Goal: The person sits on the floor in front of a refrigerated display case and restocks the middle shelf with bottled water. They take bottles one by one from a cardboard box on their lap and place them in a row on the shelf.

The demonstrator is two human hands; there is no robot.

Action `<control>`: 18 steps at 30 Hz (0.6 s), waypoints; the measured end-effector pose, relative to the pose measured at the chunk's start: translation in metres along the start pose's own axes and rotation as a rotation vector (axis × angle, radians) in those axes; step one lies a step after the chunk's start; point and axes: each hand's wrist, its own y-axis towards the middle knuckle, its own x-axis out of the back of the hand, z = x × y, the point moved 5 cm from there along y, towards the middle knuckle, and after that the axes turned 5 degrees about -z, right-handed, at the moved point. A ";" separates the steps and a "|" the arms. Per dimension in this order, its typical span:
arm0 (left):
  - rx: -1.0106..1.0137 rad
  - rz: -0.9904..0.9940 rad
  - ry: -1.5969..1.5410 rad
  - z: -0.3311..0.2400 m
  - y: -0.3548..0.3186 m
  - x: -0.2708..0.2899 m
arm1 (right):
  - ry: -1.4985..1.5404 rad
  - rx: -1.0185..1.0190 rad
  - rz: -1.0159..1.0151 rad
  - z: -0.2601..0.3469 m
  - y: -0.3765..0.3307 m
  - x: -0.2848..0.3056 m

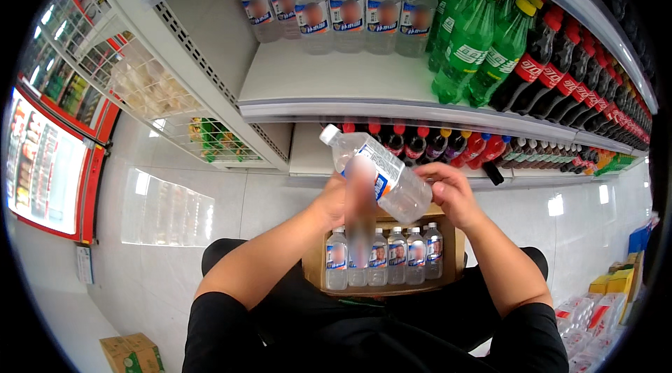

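You have one clear plastic bottle with a white cap [406,198] up in front of you, above the far side of the open cardboard carton [459,250] and on the near side of the shelving. It leans, its cap toward the far left and its base toward the near right. Your left hand [334,201] seems closed about the bottle's left side, though a blurred patch hides most of its fingers. Your right hand [451,194] is partly curled at the base, thumb and fingers close together; you cannot tell from here whether it grips or only steadies. Between your knees [218,254], the carton shows a row of upright matching bottles [397,261] along its near side. On the far side, the upper shelf [336,82] carries a group of the same white-capped bottles [346,16] toward its left, with green soda bottles [465,51] just to the right and dark cola bottles [532,68] farther right. The step in hand looks like handling a single bottle between carton and shelf, probably turning it about. If the shelf is where it belongs, the next move calls for bringing it upright, label toward you, and reaching far enough to clear the shelf's front edge and settle it on the bare strip before its fellows.
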 end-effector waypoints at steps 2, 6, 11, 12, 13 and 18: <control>-0.166 0.015 0.070 -0.037 0.001 -0.013 | -0.034 0.134 -0.068 0.020 0.005 0.009; -0.611 -0.053 0.198 -0.107 0.004 -0.019 | -0.211 0.300 -0.336 0.044 0.008 0.038; -1.087 -0.326 0.529 -0.179 -0.009 -0.013 | -0.821 0.536 -0.483 0.067 -0.001 0.037; -1.126 -0.370 0.600 -0.186 -0.011 -0.006 | -0.986 0.636 -0.474 0.072 -0.004 0.030; -1.167 -0.414 0.670 -0.197 -0.014 0.004 | -1.151 0.737 -0.462 0.075 -0.006 0.023; -1.343 -0.705 1.063 -0.209 -0.012 0.030 | -1.390 0.720 -0.435 0.076 0.002 0.016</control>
